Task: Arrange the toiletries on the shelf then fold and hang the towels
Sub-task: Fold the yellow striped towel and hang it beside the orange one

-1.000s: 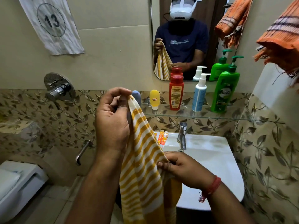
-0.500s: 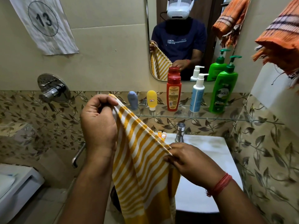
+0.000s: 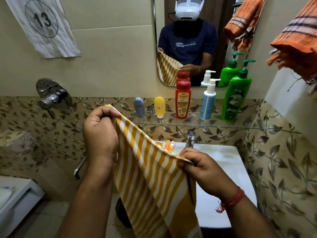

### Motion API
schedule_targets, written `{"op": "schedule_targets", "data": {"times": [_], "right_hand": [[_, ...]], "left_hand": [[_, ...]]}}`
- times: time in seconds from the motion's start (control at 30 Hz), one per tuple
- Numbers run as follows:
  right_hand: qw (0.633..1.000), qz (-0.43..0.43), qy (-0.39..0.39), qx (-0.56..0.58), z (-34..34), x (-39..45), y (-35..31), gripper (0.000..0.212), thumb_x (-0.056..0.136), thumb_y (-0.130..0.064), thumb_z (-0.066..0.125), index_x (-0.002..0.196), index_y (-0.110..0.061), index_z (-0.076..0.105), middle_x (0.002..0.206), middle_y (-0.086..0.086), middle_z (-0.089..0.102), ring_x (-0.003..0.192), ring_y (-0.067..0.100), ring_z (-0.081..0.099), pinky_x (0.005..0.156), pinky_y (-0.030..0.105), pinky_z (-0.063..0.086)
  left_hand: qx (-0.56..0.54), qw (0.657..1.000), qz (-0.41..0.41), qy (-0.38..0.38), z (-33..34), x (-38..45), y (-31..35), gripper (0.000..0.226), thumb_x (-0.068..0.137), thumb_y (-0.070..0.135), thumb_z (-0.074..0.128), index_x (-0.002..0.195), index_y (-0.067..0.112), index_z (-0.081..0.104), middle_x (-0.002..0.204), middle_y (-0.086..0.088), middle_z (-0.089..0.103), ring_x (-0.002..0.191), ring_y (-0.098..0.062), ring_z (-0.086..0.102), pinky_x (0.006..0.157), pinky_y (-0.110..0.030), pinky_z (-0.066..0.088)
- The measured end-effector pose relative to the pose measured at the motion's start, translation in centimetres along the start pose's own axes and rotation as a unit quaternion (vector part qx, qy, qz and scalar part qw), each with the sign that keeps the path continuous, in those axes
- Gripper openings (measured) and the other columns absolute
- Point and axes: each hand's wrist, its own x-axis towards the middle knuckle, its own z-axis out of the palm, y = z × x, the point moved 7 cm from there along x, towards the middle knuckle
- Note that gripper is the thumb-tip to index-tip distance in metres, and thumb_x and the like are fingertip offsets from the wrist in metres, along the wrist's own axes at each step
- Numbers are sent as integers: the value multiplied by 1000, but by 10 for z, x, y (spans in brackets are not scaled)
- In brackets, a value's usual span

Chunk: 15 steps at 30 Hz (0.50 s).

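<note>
A yellow-and-white striped towel (image 3: 151, 177) hangs in front of me over the sink. My left hand (image 3: 101, 134) grips its upper corner, raised at the left. My right hand (image 3: 204, 170) pinches the top edge lower down at the right, so the edge slopes between them. On the glass shelf (image 3: 248, 127) stand a grey-blue tube (image 3: 139, 107), a yellow tube (image 3: 159, 107), a red bottle (image 3: 183, 100), a white-and-blue pump bottle (image 3: 207, 102) and a green pump bottle (image 3: 235, 98).
An orange striped towel (image 3: 298, 42) hangs at the upper right. Small orange packets (image 3: 169, 146) lie on the white sink (image 3: 228, 162) beside the tap (image 3: 190, 139). A mirror (image 3: 188, 40) hangs above the shelf, a shower valve (image 3: 53, 95) at left, a toilet (image 3: 15, 200) bottom left.
My hands have drawn apart, the left moving left and the right moving right, spreading the towel's top edge wider. The view has shifted slightly to the right.
</note>
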Motion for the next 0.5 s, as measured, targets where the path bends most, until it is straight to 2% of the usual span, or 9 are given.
{"op": "schedule_targets", "data": {"times": [0.1, 0.17, 0.23, 0.4, 0.5], "right_hand": [[992, -40, -42, -111, 5, 1, -12, 14, 92, -19, 62, 83, -13, 70, 90, -3, 54, 87, 12, 57, 75, 28, 46], [979, -49, -75, -185, 12, 2, -12, 13, 92, -17, 62, 82, -12, 70, 91, -4, 54, 86, 8, 55, 75, 26, 45], [966, -28, -114, -232, 17, 4, -1, 21, 94, -22, 63, 81, -7, 66, 90, -2, 54, 85, 10, 55, 75, 29, 45], [961, 57, -210, -170, 29, -5, 29, 30, 97, -32, 60, 82, -6, 66, 85, -3, 49, 85, 16, 56, 77, 32, 45], [961, 58, -213, -167, 38, -10, 41, 29, 97, -33, 60, 83, -8, 67, 90, 1, 53, 93, 15, 53, 84, 37, 46]], "left_hand": [[-3, 1000, -24, -2, 3, 0, -5, 50, 82, -4, 43, 64, 33, 71, 83, 10, 67, 84, -10, 62, 78, -26, 49], [-18, 999, -40, 19, 1, -2, -5, 47, 83, -6, 42, 70, 29, 71, 84, 8, 67, 82, -9, 62, 77, -26, 50], [-34, 998, -46, 37, 1, -6, -2, 47, 82, -9, 40, 72, 26, 69, 82, 8, 66, 77, -7, 61, 74, -25, 51], [-52, 997, -46, 14, 13, -20, 8, 49, 84, -12, 40, 71, 25, 69, 74, 12, 65, 65, 0, 59, 63, -17, 51], [-46, 998, -41, -2, 20, -25, 9, 50, 84, -12, 40, 71, 26, 69, 74, 12, 66, 67, -3, 59, 65, -20, 53]]}}
